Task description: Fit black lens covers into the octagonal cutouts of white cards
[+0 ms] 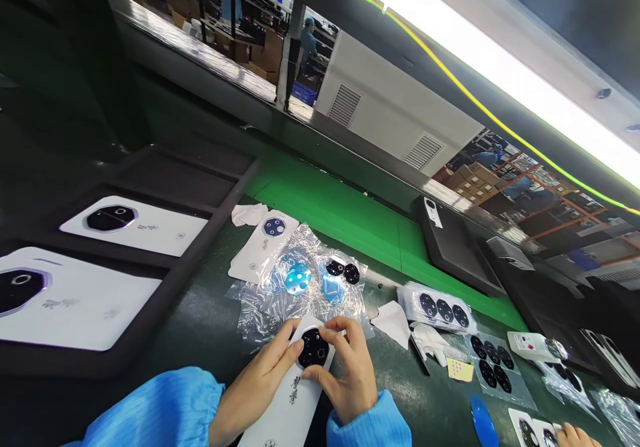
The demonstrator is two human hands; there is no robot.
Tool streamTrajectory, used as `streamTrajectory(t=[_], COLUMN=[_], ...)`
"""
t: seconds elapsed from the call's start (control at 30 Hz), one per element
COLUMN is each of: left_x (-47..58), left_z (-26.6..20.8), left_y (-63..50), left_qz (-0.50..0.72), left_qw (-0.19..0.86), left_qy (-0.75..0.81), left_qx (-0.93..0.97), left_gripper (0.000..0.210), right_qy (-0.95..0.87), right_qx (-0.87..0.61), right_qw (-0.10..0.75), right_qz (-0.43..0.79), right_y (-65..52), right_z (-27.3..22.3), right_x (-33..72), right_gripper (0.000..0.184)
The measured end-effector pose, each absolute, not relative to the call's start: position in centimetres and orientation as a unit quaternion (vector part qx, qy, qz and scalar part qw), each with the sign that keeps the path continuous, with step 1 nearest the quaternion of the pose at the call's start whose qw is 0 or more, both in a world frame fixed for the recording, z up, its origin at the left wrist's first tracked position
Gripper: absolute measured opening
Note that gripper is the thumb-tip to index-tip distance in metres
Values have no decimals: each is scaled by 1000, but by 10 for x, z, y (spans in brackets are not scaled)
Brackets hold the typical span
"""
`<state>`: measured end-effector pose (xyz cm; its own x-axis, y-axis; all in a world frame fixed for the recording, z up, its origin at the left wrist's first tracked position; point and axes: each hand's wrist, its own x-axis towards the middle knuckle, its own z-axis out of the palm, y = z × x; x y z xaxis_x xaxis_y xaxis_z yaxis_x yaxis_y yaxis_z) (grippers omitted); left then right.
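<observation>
lying between left fingers (290, 357) and right fingers (336, 341) is a white panel (289, 400).

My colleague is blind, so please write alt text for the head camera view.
The left hand holds a white panel while the right hand touches its round black disc. Beyond, clear plastic lies on the worktable; at left, two more panels sit in a black tray.
</observation>
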<state>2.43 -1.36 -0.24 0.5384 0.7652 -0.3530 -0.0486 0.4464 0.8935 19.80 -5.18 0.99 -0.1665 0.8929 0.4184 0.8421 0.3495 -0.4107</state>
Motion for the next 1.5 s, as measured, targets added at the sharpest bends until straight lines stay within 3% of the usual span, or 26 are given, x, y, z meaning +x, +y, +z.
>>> streamTrajectory(t=[0.4, 0.63, 0.83, 1.0, 1.13, 1.33, 1.5], left_x=[25, 25, 24, 24, 26, 26, 27], left_z=[-8, -1, 5, 10, 5, 3, 2], left_y=[-11, -8, -9, -8, -8, -10, -11], left_qz=[252, 249, 245, 239, 239, 229, 221], left_qw=[744, 761, 795, 811, 822, 849, 873], left_qy=[382, 375, 368, 366, 356, 348, 293], left_qx=[486, 468, 415, 388, 375, 327, 321], left_gripper=[49, 63, 70, 73, 79, 87, 70], right_qy=[-759, -765, -695, -495, -366, -299, -294], right_qx=[-565, -550, -564, -627, -602, -596, -595], right_qw=[320, 328, 390, 493, 525, 551, 571], right_qz=[51, 73, 216, 345, 477, 502, 482], right_y=[-49, -46, -50, -60, -65, -64, -65], right_z=[8, 7, -1, -9, -6, 6, 8], right_x=[193, 196, 201, 191, 180, 174, 171], right_gripper=[44, 42, 33, 40, 49, 50, 47])
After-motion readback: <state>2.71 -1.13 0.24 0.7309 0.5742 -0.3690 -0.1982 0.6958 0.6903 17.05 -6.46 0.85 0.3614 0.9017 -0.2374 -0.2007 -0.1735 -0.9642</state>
